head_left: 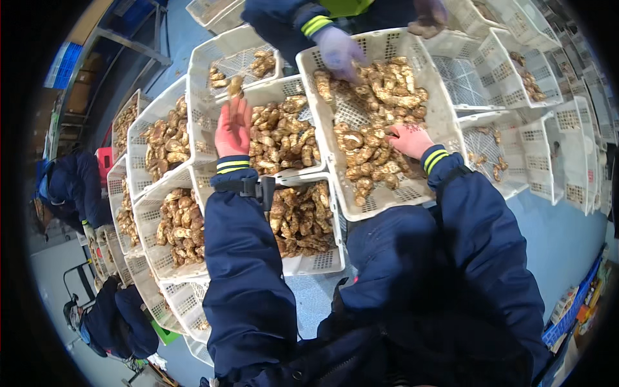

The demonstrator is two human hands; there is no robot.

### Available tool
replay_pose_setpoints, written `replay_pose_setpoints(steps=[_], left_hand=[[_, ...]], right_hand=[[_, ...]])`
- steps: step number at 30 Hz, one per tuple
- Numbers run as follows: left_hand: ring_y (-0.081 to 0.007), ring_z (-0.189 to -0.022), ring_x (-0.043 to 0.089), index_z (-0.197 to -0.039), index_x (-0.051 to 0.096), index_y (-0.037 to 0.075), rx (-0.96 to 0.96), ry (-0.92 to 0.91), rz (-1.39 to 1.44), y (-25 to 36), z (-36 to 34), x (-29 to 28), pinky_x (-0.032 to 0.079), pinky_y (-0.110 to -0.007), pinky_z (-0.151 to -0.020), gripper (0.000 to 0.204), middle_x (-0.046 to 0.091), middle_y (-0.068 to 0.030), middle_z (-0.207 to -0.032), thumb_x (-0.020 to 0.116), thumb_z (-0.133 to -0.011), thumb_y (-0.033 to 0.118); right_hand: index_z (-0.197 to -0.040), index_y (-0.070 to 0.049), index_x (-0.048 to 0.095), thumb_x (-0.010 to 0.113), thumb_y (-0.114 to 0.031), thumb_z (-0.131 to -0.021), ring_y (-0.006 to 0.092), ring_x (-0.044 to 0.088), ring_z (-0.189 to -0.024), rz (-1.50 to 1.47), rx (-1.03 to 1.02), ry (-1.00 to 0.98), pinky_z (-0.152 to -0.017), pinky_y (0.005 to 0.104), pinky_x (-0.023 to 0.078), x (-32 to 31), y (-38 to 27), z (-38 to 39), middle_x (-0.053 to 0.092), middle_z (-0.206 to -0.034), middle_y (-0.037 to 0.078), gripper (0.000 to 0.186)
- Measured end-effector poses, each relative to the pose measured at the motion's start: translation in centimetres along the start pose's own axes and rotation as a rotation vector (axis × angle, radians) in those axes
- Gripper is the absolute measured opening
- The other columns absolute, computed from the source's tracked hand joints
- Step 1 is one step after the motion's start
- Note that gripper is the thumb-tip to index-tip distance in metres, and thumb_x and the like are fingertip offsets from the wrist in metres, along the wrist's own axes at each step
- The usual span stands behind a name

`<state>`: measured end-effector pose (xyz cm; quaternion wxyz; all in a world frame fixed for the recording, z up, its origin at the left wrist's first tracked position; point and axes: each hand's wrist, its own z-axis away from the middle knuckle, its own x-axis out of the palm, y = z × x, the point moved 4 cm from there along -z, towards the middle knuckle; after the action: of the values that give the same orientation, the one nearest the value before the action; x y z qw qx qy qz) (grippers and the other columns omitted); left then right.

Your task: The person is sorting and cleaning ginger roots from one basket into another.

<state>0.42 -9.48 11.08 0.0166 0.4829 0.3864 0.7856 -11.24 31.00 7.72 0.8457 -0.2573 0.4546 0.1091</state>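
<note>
My left hand (233,129), in a pink glove, is open with fingers stretched out over a white crate of brown mushrooms (280,142). A pale mushroom (235,86) appears just beyond its fingertips; whether they touch is unclear. My right hand (408,140), also gloved, has curled fingers among mushrooms (367,158) in the large white crate (348,205) before me; what they hold is hidden.
A co-worker's purple-gloved hand (342,55) reaches into the large crate from across it; their other hand (429,16) is higher. More crates (467,74) surround me. Two people (116,322) work at left. A blue basket (567,309) lies lower right.
</note>
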Motion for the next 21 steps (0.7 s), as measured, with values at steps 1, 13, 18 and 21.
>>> replay_pose_setpoints(steps=[1, 13, 18, 21], left_hand=[[-0.0356, -0.127, 0.043, -0.122, 0.048, 0.001, -0.013, 0.050, -0.009, -0.5, 0.1, -0.4, 0.036, -0.049, -0.109, 0.030, 0.046, -0.0209, -0.136, 0.044, -0.098, 0.020], [-0.0285, -0.117, 0.053, -0.134, 0.042, 0.000, -0.375, 0.004, -0.100, -11.3, 12.7, -4.3, 0.045, -0.041, -0.100, 0.045, 0.049, -0.0172, -0.134, 0.046, -0.099, 0.029], [-0.0274, -0.114, 0.055, -0.131, 0.046, 0.001, -0.473, 0.011, 0.049, -13.6, 19.3, -3.4, 0.046, -0.041, -0.098, 0.040, 0.054, -0.0150, -0.128, 0.045, -0.099, 0.026], [-0.0260, -0.110, 0.057, -0.132, 0.042, -0.001, -0.487, 0.000, -0.020, -13.4, 21.8, -2.8, 0.046, -0.039, -0.097, 0.045, 0.055, -0.0150, -0.124, 0.048, -0.098, 0.027]], right_hand=[[-0.111, -0.012, 0.062, 0.052, -0.042, -0.086, 0.0318, 0.062, -0.099, -0.072, -0.030, -0.036, -0.083, 0.0421, 0.048, 0.0, -0.6, -0.1, 0.066, -0.104, 0.016, 0.041], [-0.123, -0.014, 0.053, 0.063, -0.037, -0.081, 0.0310, 0.056, -0.110, 0.181, -0.103, -0.050, -0.090, 0.0420, 0.048, 2.0, -2.1, -1.5, 0.056, -0.118, 0.016, 0.049], [-0.118, -0.012, 0.054, 0.070, -0.031, -0.075, 0.0317, 0.058, -0.107, 0.366, -0.066, -0.092, -0.086, 0.0412, 0.049, 3.3, -3.1, -1.7, 0.056, -0.115, 0.016, 0.050], [-0.108, -0.013, 0.060, 0.062, -0.019, -0.081, 0.0282, 0.061, -0.102, 0.457, -0.023, -0.050, -0.079, 0.0407, 0.052, 4.1, -2.4, -1.8, 0.057, -0.115, 0.012, 0.028]])
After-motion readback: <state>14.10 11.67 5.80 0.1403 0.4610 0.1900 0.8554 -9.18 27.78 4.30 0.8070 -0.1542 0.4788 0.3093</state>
